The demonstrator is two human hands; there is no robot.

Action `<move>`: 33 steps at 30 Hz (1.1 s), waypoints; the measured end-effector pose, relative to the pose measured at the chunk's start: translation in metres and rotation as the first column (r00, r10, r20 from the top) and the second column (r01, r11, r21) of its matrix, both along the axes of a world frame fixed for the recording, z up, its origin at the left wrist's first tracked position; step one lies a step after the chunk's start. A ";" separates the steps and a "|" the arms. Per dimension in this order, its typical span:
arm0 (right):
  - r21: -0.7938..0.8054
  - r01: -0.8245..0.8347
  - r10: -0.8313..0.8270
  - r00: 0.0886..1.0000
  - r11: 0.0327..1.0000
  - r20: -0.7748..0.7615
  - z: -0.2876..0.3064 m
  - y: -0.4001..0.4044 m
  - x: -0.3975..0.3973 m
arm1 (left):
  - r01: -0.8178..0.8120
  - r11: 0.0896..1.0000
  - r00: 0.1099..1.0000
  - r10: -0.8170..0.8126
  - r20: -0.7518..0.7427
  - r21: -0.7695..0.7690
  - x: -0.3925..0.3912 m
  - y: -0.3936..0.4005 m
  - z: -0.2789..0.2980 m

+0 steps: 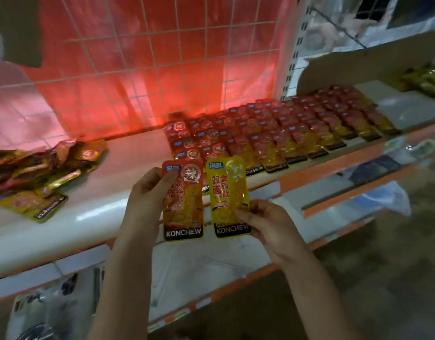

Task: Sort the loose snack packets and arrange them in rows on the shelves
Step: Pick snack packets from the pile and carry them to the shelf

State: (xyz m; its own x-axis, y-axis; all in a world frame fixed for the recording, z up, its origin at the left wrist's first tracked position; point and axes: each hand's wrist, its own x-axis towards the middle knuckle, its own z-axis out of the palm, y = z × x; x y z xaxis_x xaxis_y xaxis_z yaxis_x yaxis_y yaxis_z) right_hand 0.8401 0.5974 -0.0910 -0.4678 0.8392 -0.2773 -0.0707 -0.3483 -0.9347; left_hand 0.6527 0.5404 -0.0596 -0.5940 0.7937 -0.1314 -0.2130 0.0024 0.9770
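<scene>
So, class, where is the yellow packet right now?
In the head view, the yellow packet is held upright in the right hand, just right of the red packet, in front of the shelf.

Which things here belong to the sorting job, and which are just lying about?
Job: red packet in left hand; yellow packet in right hand; packet rows; loose pile; shelf.
Lying about: wire grid; lower-shelf goods.

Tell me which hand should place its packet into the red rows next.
Left, probably. The left hand holds the red packet, which matches the red rows just behind it. The right hand holds the yellow packet.
</scene>
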 end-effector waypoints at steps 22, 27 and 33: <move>-0.067 0.544 -0.547 0.836 0.837 -0.043 -0.035 0.075 0.342 | 0.453 0.885 0.888 -0.458 -0.030 -0.112 0.345 0.177 -0.008; -0.058 0.587 -0.589 0.807 0.807 -0.042 -0.037 0.131 0.389 | 0.557 0.829 0.827 -0.559 -0.059 -0.048 0.395 0.241 -0.011; -0.127 0.604 -0.616 0.782 0.786 -0.094 -0.029 0.234 0.435 | 0.577 0.816 0.807 -0.576 -0.128 -0.030 0.442 0.342 -0.006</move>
